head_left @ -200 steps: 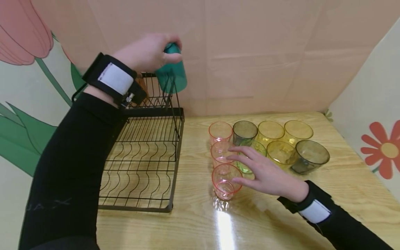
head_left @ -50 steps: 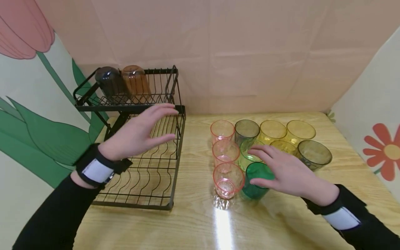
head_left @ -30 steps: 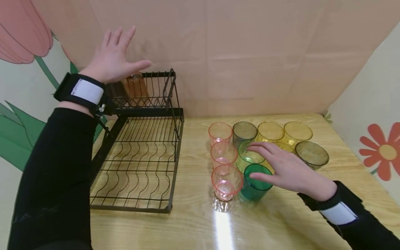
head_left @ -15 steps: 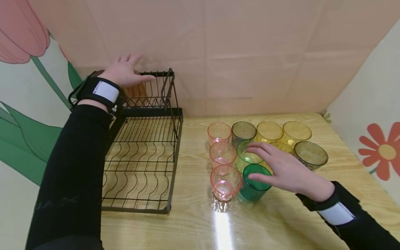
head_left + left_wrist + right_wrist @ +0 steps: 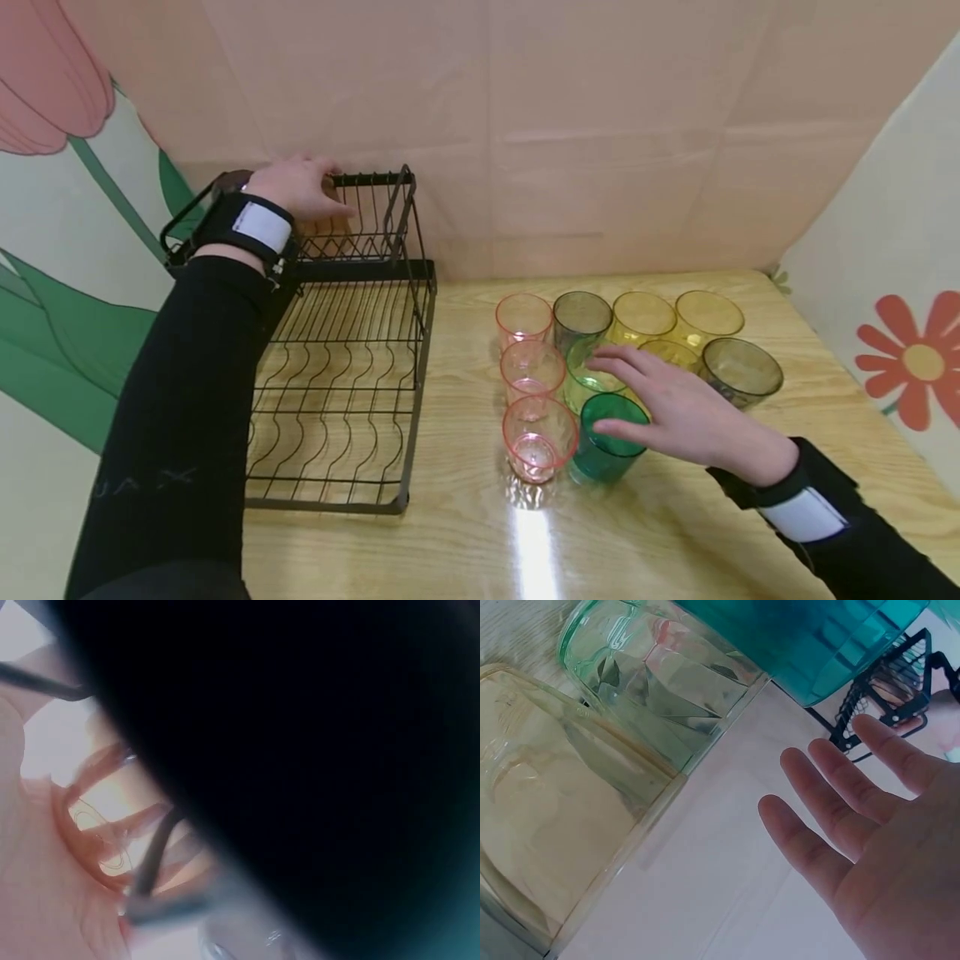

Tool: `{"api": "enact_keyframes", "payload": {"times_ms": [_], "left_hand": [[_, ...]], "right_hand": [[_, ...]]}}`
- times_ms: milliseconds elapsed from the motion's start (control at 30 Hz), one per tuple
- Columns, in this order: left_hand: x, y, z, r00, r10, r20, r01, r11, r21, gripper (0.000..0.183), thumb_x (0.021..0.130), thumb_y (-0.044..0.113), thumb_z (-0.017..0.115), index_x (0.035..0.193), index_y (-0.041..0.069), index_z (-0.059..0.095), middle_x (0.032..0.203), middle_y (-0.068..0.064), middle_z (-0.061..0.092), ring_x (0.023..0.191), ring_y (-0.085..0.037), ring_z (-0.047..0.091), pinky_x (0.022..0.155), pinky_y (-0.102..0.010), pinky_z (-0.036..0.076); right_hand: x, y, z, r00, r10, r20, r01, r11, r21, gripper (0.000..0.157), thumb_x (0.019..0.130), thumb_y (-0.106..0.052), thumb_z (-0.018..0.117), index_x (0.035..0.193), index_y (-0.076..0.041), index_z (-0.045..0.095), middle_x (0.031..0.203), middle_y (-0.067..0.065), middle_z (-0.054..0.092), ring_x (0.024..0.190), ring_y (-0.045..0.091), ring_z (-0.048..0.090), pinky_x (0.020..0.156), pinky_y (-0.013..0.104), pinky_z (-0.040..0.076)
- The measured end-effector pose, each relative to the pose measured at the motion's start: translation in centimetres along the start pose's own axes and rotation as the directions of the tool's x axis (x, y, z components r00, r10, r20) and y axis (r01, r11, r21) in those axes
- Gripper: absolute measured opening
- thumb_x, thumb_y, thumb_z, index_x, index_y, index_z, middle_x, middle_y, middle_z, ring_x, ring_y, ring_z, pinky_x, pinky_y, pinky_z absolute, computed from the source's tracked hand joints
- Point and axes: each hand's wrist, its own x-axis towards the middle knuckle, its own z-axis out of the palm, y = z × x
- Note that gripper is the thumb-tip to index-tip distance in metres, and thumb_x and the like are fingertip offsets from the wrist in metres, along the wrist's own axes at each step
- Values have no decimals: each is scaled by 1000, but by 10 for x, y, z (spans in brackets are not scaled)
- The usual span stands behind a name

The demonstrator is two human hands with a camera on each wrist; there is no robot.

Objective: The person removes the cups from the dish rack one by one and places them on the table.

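Observation:
My left hand (image 5: 292, 190) is at the upper tier of the black dish rack (image 5: 352, 271), its fingers curled round an upside-down amber glass (image 5: 335, 233). In the left wrist view the fingers show through the clear amber glass (image 5: 112, 791); a dark blurred shape covers much of that view. A dark glass (image 5: 238, 177) beside it is mostly hidden by my wrist. My right hand (image 5: 675, 408), fingers spread and relaxed, hovers by the rim of a teal-green glass (image 5: 606, 462) and a light green glass (image 5: 588, 379), gripping neither. The right wrist view also shows the teal glass (image 5: 817, 645).
Around the green glasses stand pink glasses (image 5: 534, 462), yellow glasses (image 5: 643, 315) and smoky grey ones (image 5: 742, 371) on the wooden table (image 5: 465, 533). The rack's lower tier (image 5: 337, 417) has wavy wires. A pink-beige wall (image 5: 600, 125) closes the back.
The teal glass has gone from my left hand on the rack to the table by my right hand. My left hand has since returned to the rack, lowered and closed round the amber glass.

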Motion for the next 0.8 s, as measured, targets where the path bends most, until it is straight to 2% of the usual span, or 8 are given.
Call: {"api": "enact_keyframes", "payload": {"times_ms": [167, 633, 800], "left_hand": [[-3, -2, 1, 1000, 21, -14, -21, 1000, -6, 61, 84, 42, 57, 129, 6, 37, 128, -24, 38, 111, -40, 37, 87, -54, 33], [-9, -6, -1, 1000, 1, -10, -1, 1000, -2, 53, 87, 40, 53, 124, 4, 39, 123, -26, 37, 107, -42, 37, 84, -55, 34], [-15, -7, -12, 999, 37, -29, -37, 999, -21, 54, 87, 41, 52, 123, 4, 39, 118, -23, 40, 101, -39, 41, 81, -53, 35]], "right_hand": [[-1, 0, 0, 1000, 11, 9, -11, 1000, 2, 64, 79, -53, 59, 130, -17, 43, 131, 1, 39, 106, 22, 50, 78, 42, 44], [2, 0, 1, 1000, -1, 4, 1, 1000, -4, 64, 80, -53, 58, 130, -18, 43, 131, 2, 39, 105, 22, 50, 79, 42, 44], [3, 1, 1, 1000, 4, 5, -4, 1000, -3, 64, 79, -54, 59, 130, -17, 44, 131, 2, 39, 104, 21, 51, 77, 41, 45]]}}
